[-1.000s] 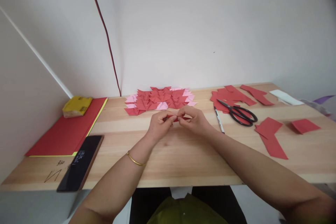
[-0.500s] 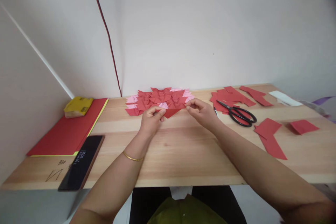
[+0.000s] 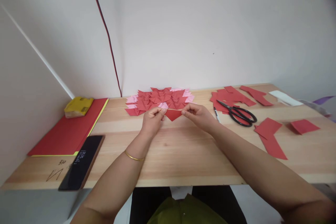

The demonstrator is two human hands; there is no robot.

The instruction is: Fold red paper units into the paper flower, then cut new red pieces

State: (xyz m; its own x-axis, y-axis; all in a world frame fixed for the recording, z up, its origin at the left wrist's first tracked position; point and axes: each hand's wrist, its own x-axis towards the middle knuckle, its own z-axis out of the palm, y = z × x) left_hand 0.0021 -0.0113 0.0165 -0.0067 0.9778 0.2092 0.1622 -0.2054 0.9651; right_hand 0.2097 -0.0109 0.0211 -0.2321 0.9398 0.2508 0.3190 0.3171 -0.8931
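Left forearm and right forearm cross the near edge of the desk, angling inward; left grip and right grip face each other, slightly apart, each pinching between thumb and fingers.

Whitish wall across the upper frame, greyer side wall at left, dark red cable hanging upper left, wood-grained table across the lower half

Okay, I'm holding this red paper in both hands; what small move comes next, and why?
Perhaps slide the right hand along the top edge of the paper to sharpen it: that edge looks folded, and the left hand pinches the other end, so it could hold steady.
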